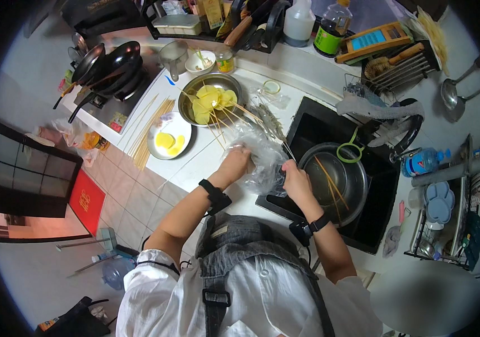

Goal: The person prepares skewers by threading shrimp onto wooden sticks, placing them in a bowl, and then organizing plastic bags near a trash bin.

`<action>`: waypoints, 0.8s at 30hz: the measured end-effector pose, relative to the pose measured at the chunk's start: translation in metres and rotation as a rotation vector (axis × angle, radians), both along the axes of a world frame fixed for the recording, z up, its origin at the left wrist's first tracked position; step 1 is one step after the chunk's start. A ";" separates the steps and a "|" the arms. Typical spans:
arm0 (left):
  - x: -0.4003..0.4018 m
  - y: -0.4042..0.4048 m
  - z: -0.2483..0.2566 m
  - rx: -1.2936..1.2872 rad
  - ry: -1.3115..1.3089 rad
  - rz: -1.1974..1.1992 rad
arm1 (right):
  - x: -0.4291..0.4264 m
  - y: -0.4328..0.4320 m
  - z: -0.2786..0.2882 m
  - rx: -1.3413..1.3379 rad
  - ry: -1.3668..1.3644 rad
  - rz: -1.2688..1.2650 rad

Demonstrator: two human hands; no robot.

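Observation:
A crumpled clear plastic bag (265,172) is on the white countertop in front of me, at the sink's left edge. My left hand (238,162) grips its left side, the fingertips partly hidden by the film. On its right side my right hand (297,181) pinches the bag's edge, close to some thin skewer ends. Just beyond the bag lie grey shrimp (269,120), seemingly on skewers. A steel bowl (185,111) holds skewered yellow slices, probably potato (210,99). Left of it, a white plate (156,149) carries several loose slices (165,140). Bare bamboo skewers (153,135) are spread beside the plate.
The black sink (374,236) at right contains a metal basin (360,198) with water and wooden chopsticks (330,185). A green ring-shaped tool (349,152) overhangs it. Woks (118,67) stand on the stove at left. A small white bowl (206,69) and a jar (225,61) stand behind.

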State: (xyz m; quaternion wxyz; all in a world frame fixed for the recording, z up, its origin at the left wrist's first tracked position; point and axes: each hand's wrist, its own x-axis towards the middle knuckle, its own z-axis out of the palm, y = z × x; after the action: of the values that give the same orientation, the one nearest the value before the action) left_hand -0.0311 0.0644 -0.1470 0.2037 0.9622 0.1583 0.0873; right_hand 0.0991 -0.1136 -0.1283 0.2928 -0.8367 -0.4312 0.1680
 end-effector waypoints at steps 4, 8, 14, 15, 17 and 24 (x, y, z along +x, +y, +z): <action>0.011 -0.007 0.005 0.020 0.014 -0.137 | -0.026 0.020 0.009 0.413 0.536 0.179; 0.008 -0.006 0.006 -0.051 0.172 -0.051 | -0.025 0.023 -0.008 0.225 0.119 0.329; 0.003 0.001 -0.014 0.226 0.116 -0.218 | -0.016 0.007 -0.018 0.009 0.082 0.140; 0.003 0.000 -0.009 0.328 0.118 -0.246 | -0.017 0.005 -0.022 0.102 0.194 0.041; 0.001 -0.001 0.003 0.139 0.205 -0.235 | -0.018 0.002 -0.029 0.157 0.249 0.049; -0.016 -0.013 0.060 -0.278 0.096 -0.109 | -0.019 0.005 -0.021 0.276 0.415 0.067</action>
State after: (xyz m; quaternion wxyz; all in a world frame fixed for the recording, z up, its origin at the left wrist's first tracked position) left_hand -0.0475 0.0510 -0.0867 0.3315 0.9350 0.1258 0.0070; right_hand 0.0804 -0.1086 -0.1491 0.4809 -0.7217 -0.4079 0.2855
